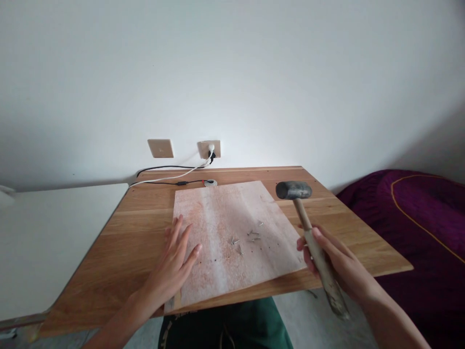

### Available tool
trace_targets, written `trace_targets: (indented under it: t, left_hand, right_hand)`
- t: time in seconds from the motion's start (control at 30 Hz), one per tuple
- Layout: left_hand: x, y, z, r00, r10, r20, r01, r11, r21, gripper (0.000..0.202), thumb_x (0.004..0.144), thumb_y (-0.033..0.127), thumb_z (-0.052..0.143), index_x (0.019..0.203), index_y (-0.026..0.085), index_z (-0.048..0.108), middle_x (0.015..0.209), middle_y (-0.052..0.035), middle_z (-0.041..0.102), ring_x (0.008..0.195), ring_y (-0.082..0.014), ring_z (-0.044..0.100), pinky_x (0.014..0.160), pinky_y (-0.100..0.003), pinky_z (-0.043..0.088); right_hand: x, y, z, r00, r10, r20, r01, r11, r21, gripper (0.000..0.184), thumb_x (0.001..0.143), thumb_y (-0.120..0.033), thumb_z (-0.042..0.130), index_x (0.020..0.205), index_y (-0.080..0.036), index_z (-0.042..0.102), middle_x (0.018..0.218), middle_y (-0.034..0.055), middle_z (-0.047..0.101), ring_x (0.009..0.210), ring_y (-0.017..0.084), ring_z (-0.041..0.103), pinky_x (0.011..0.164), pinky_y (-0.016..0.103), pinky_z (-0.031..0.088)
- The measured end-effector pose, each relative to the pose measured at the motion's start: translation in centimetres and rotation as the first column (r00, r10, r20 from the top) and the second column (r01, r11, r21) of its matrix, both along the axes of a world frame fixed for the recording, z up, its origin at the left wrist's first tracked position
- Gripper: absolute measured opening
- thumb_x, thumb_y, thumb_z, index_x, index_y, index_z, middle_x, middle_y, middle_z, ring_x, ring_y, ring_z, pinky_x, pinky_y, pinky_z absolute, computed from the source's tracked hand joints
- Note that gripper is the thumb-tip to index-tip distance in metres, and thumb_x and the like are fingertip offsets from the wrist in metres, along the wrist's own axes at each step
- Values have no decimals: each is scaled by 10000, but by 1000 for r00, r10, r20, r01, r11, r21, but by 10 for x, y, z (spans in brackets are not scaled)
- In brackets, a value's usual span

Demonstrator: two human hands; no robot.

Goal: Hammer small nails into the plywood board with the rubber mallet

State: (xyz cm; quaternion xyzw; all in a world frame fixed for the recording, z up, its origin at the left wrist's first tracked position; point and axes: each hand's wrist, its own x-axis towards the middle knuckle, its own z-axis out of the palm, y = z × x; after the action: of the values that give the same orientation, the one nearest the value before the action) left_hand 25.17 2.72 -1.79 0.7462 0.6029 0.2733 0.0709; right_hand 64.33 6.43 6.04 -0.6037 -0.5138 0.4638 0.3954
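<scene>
My right hand [332,259] grips the wooden handle of a mallet [293,190] with a dark, rounded head. The head is raised over the right side of the table, tilted up and to the left. My left hand [174,264] lies with fingers spread on the left edge of a pale, reddish-stained board [203,208]. Several loose nails [240,249] are scattered over the middle and right of this board. A row of small dark holes or spots runs across its near part.
The board rests on a wooden table [119,242] against a white wall. Cables [170,176] run from a wall socket [210,148] along the table's back edge. A white surface [54,242] adjoins on the left. Purple fabric [407,232] bulges beside the table's right edge.
</scene>
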Motion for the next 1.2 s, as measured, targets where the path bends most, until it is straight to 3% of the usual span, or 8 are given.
trace_targets:
  t: [0.13,0.23,0.3,0.43,0.53,0.63,0.93,1.2]
  left_hand:
    - [-2,14,21,994,-8,-107,15,998,57,509,1071,470,492,1519,233,451,1742,-169,205,1616,-419,159,1258,-742,120]
    - [11,38,48,979,-179,-98,187,979,78,371,1059,402,515,1381,236,594,1591,-132,477,1505,-342,431,1235,-590,373]
    - [36,59,64,923,-378,-80,381,924,32,317,1060,294,494,1348,238,617,1390,-99,646,1288,-253,627,1123,-461,517]
    - [106,96,79,723,-674,-151,681,733,-9,258,990,94,521,1148,195,698,1139,-63,750,1114,-222,684,1005,-375,548]
    - [146,110,78,565,-760,-322,777,621,-101,220,959,37,524,941,169,699,943,-56,745,951,-214,707,924,-348,545]
    - [160,112,76,495,-772,-399,793,589,-156,244,912,-18,532,831,167,669,831,-50,708,854,-220,694,780,-325,536]
    - [167,107,78,500,-759,-417,773,608,-181,203,841,-46,585,878,131,677,871,-82,681,890,-254,684,766,-331,529]
    - [184,112,67,661,-697,279,746,651,-140,190,873,31,674,957,175,765,904,-22,747,789,-149,693,746,-247,505]
  right_hand:
    - [-1,-4,0,989,-99,-106,87,990,-110,589,800,-738,658,1066,-214,616,588,-80,518,320,87,384,285,230,307]
    - [-6,-5,-4,982,-160,-104,156,986,-53,545,771,-667,723,1032,-209,585,600,-82,548,343,80,431,304,210,342]
    - [-6,-6,-6,967,-161,-197,156,987,-40,516,808,-624,715,1089,-215,570,638,-75,587,349,76,448,304,196,334]
    - [1,-9,-9,934,-94,-344,64,993,-97,584,852,-583,683,1273,-203,546,578,-108,524,311,77,392,274,190,301]
    - [7,-17,-14,949,-99,-298,63,990,-128,655,864,-602,676,1333,-169,526,584,-107,517,314,75,400,275,189,334]
    - [14,-29,-20,966,-108,-233,78,988,-134,689,887,-647,653,1354,-160,515,607,-102,515,318,72,412,273,185,341]
    - [13,-44,-22,989,-71,-130,51,987,-153,679,925,-711,584,1322,-162,535,650,-83,517,340,68,441,288,181,365]
    - [4,-51,-19,989,-143,-31,139,986,-92,650,914,-748,551,1224,-179,590,597,-78,531,319,76,423,297,200,363]
